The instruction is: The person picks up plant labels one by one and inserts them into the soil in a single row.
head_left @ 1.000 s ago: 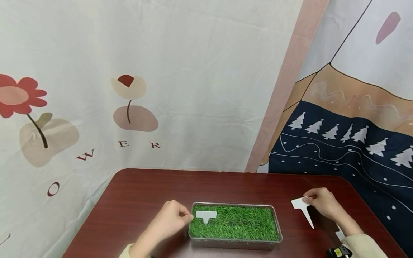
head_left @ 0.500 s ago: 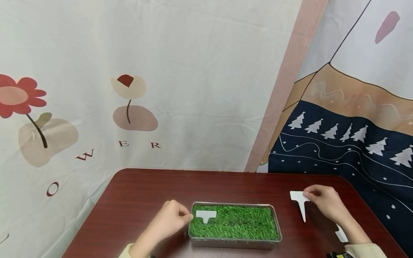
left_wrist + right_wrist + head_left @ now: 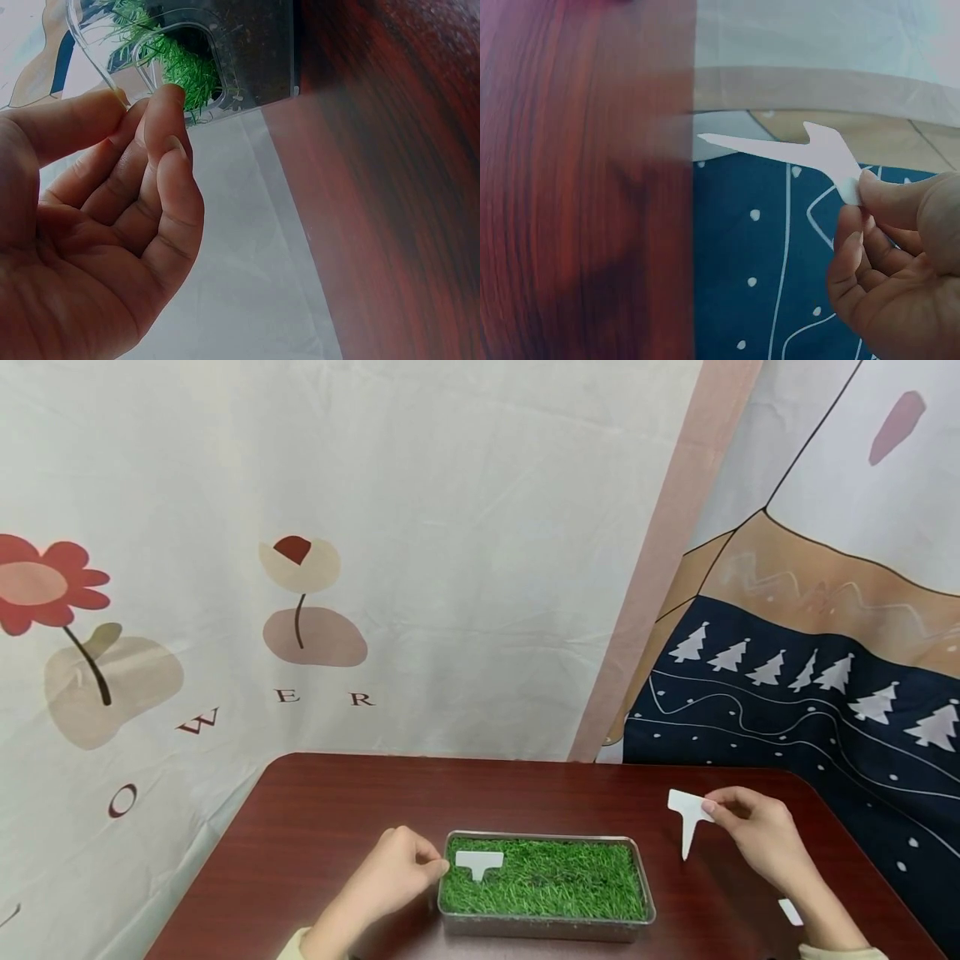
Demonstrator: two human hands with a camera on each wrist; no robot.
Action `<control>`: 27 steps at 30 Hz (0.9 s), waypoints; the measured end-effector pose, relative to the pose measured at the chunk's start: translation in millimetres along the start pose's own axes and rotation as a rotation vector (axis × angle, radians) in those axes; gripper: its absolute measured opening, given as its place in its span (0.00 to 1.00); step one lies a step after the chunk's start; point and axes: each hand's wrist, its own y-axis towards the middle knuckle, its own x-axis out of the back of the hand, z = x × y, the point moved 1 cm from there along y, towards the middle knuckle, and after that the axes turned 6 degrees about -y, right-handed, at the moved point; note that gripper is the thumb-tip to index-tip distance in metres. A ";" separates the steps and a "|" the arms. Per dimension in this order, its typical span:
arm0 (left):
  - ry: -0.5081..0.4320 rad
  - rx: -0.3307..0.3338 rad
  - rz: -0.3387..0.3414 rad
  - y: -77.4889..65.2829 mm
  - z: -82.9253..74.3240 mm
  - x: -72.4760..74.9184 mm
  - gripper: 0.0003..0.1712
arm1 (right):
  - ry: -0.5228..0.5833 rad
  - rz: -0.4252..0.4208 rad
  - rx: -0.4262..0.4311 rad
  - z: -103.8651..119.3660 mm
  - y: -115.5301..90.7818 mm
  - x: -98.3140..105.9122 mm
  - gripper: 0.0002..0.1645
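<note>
Pinching a white T-shaped plastic tag (image 3: 688,807) off-centre with your right hand (image 3: 767,837), a clear rectangular plastic tray rim (image 3: 551,917) with your left hand (image 3: 396,870), you risked the tag twisting.

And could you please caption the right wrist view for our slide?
A right hand pinches a white T-shaped plant label by one end of its crossbar.

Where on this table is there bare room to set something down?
Bare tabletop lies behind the tray, left of the left hand, and between the tray and the right forearm. It's crowded at the tray's left rim, where the left hand grips, and by the right forearm, where a white marker lies partly hidden.
</note>
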 end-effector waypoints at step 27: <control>-0.004 0.005 -0.004 -0.6 -1.0 0.0 0.11 | 0.197 -0.287 0.049 42.0 -20.5 -9.0 0.08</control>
